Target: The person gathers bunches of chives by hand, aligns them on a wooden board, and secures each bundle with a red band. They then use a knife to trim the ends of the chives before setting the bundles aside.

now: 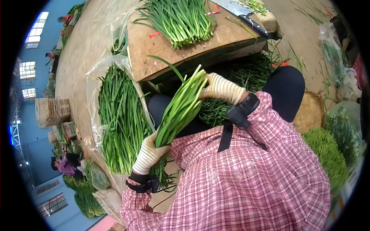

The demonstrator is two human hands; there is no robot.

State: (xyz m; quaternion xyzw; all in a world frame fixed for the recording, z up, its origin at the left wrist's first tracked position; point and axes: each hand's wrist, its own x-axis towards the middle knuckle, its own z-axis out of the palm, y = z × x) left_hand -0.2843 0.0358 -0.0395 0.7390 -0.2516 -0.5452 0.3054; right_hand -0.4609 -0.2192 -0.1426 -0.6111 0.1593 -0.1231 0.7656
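A bunch of garlic chives [181, 104] slants across my lap, its pale stem ends up and to the right. My left hand [148, 154], in a striped knit glove, is wrapped round its lower, leafy part. At the stem ends my right hand [222, 88], gloved the same way, closes on the side of the bunch; some of its fingers are hidden behind the stems. One long leaf sticks out to the upper left. Beyond my hands, a larger pile of chives [179, 23] lies on a cardboard-topped work surface [148, 57].
A knife [246, 17] lies at the surface's right, near cut bits [256, 5]. Left of my knees, a plastic-lined heap of chives [121, 119] sits on the floor. Loose greens [246, 77] lie under the surface. Bagged greens [343, 123] stand at right; another person [67, 163] sits far left.
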